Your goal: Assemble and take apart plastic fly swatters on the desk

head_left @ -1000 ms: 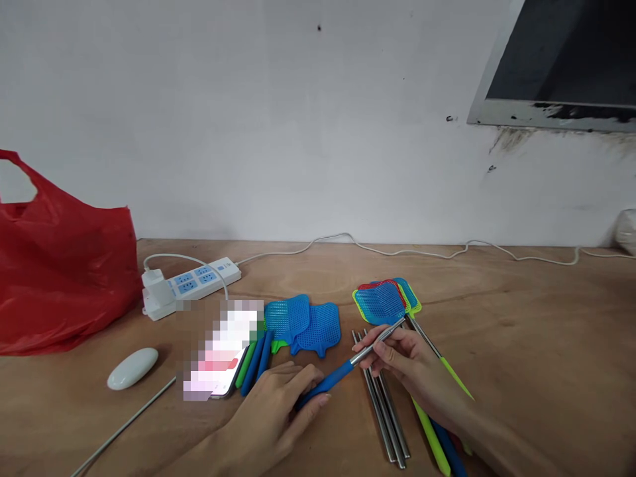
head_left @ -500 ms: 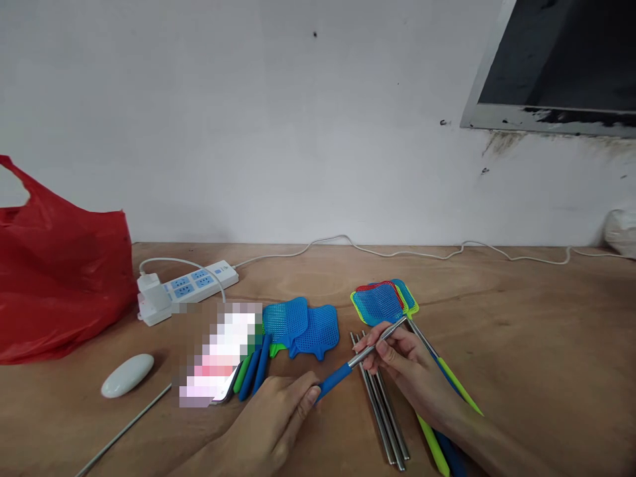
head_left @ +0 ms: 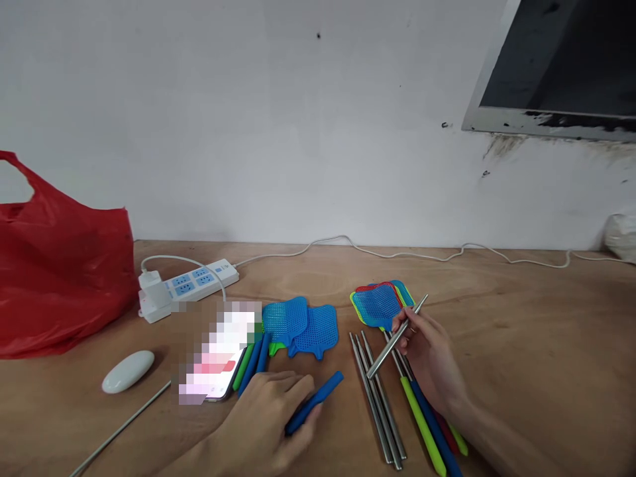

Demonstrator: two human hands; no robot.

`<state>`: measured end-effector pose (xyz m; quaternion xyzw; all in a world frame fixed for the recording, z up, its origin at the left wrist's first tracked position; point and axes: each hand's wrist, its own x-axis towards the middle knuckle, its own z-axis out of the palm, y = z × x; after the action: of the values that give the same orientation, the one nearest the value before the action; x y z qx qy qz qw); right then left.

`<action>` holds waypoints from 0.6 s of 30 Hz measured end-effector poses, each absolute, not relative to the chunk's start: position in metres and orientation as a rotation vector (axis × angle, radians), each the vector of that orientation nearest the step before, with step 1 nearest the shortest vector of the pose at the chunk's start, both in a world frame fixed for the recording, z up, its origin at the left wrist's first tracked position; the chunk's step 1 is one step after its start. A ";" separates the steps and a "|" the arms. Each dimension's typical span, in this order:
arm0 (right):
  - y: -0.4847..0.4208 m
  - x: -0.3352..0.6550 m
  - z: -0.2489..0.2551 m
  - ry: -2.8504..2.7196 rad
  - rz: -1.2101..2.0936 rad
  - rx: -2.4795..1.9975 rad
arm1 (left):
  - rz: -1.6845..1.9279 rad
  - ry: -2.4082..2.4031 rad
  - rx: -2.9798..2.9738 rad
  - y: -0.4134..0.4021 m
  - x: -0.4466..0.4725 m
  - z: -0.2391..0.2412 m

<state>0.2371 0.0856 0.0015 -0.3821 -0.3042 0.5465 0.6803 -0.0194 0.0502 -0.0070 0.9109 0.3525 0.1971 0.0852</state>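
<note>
At far L on my feed: red bag (head_left: 67, 285), then phone (head_left: 215, 392), loose handles (head_left: 252, 363) beside it. L hand (head_left: 265, 411) wraps its fingers round a blue handle (head_left: 322, 392), prob. for firm grip, one end free. Beyond, blue mesh heads (head_left: 320, 330) overlap. Steel rods (head_left: 381, 414) lie alongside one another, seemingly kept sorted. R hand (head_left: 428, 351) pinches another rod (head_left: 383, 358), tilted, near stacked swatters (head_left: 380, 306).

Left hand (head_left: 268, 411): shown bare, slim-fingered | left forearm (head_left: 203, 457): partly shown, uncovered | right hand (head_left: 430, 354): shown bare, slim-fingered | right forearm (head_left: 489, 434): shown uncovered, slender
</note>
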 end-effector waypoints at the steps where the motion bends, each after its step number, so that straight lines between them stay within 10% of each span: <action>1: 0.085 0.236 0.001 -0.690 1.242 -0.868 | 0.609 1.068 2.743 0.052 -0.020 -0.007; 18: 0.082 0.235 -0.004 -0.775 1.328 -0.932 | 0.022 1.913 2.681 0.071 -0.037 0.001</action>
<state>0.2350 0.0819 -0.0038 -0.4056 -0.3372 0.5781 0.6225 -0.0367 0.0705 0.0006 0.8117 0.5791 0.0067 -0.0761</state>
